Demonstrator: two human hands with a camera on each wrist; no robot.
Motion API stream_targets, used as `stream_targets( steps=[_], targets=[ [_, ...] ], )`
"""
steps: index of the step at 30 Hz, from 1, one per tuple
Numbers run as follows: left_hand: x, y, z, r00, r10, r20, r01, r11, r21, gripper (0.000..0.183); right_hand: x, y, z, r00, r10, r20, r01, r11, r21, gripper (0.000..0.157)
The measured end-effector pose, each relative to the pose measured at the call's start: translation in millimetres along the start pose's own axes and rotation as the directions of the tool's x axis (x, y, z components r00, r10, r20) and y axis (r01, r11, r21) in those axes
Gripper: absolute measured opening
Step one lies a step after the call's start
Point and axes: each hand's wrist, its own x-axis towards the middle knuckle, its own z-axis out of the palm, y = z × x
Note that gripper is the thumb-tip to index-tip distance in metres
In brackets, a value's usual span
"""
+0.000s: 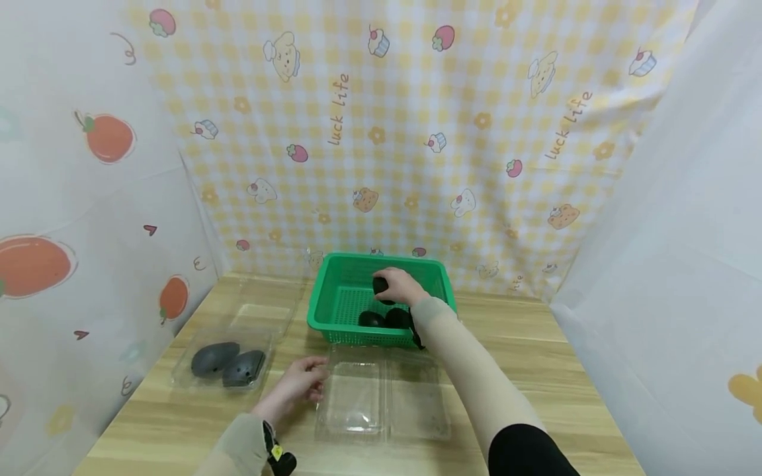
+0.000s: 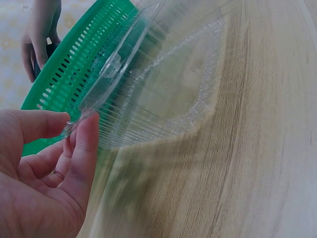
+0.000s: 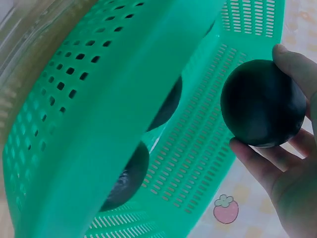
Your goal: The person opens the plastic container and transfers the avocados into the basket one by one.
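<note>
left hand pinches clear box; dark ovals in basket

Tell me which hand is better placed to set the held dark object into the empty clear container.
Probably the right hand: it holds the dark object over the green basket, beside the clear container. The left hand pinches that container's edge, perhaps better for steadying.
</note>
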Motion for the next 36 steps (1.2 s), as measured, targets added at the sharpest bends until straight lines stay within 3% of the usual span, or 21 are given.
stream_targets(
  steps=[18,36],
  targets=[
    [-5.5,-3.1,-1.2,1.000,0.003,-0.024,-0.003,1.000,-0.009,0.046,12,-1,18.9,0.999,0.001,0.042,-0.001,1.000,-0.002,0.058],
    [-0.4,-2.2,-2.6,1.000,-0.003,0.014,0.003,1.000,-0.008,0.048,12,0,25.5,0.996,0.019,0.086,-0.017,0.999,-0.027,0.056]
  ],
)
